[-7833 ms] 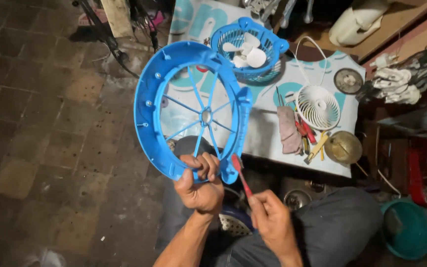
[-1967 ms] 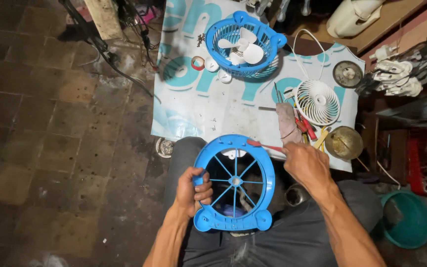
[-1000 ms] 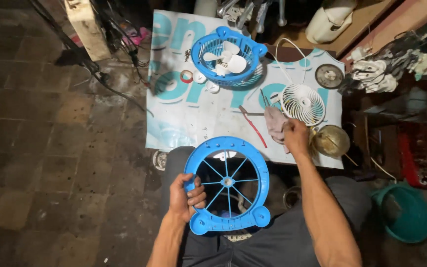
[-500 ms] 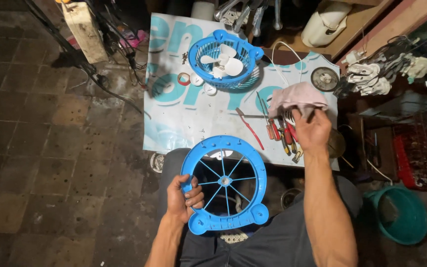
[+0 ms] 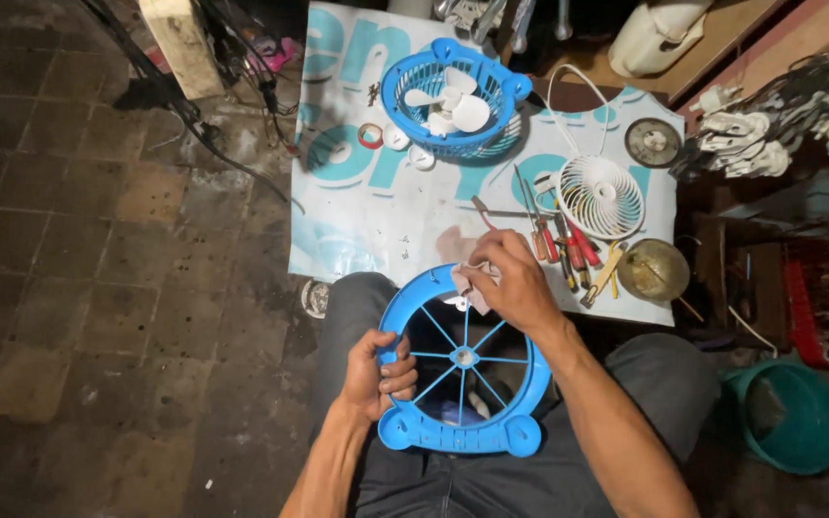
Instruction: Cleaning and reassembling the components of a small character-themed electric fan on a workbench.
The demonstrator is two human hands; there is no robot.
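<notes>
Blue fan guard: left hand fingers grip rim, right hand fingers pinch cloth.

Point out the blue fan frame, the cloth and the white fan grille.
blue fan frame (image 5: 405, 326): head view, left rim.
cloth (image 5: 473, 288): head view, folded edge under the right hand.
white fan grille (image 5: 603, 197): head view, centre.

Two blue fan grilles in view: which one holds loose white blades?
The far blue grille on the mat, lying like a basket. The lap grille, gripped by both hands, holds none.
</notes>
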